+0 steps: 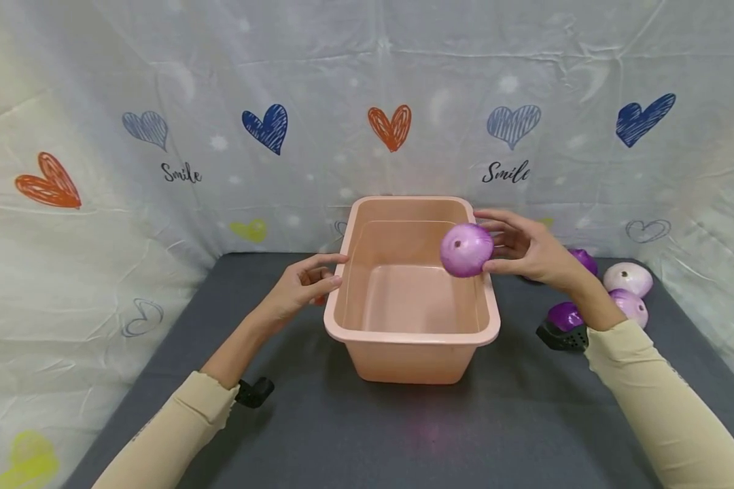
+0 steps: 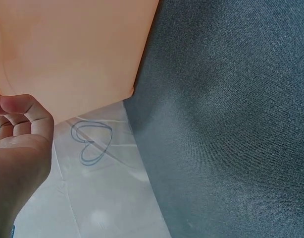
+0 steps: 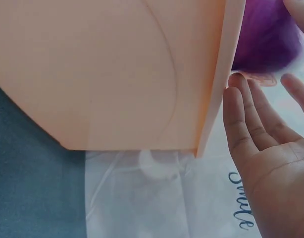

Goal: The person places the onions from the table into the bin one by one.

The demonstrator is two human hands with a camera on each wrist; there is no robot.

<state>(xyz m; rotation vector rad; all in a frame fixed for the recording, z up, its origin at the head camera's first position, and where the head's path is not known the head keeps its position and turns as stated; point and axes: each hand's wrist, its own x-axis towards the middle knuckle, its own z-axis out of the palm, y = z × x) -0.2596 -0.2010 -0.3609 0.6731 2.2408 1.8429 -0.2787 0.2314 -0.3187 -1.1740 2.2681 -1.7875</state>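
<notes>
A purple onion point(image 1: 466, 250) is in the air over the right side of a peach plastic basin point(image 1: 411, 337). My right hand point(image 1: 520, 248) is just right of it, fingers spread and extended by the basin's right rim. In the right wrist view the onion point(image 3: 268, 37) is blurred, and a gap shows between it and the fingertips point(image 3: 233, 96). My left hand point(image 1: 302, 285) rests its loosely bent fingers at the basin's left rim and holds nothing. The left wrist view has this hand point(image 2: 23, 134) beside the basin's outer wall point(image 2: 77, 49).
Several more onions point(image 1: 628, 280), white and purple, lie on the right of the dark grey table point(image 1: 404, 435), partly behind my right forearm. A black wrist device point(image 1: 254, 392) hangs under the left wrist, another point(image 1: 561, 336) under the right. A heart-printed curtain point(image 1: 318, 170) stands behind.
</notes>
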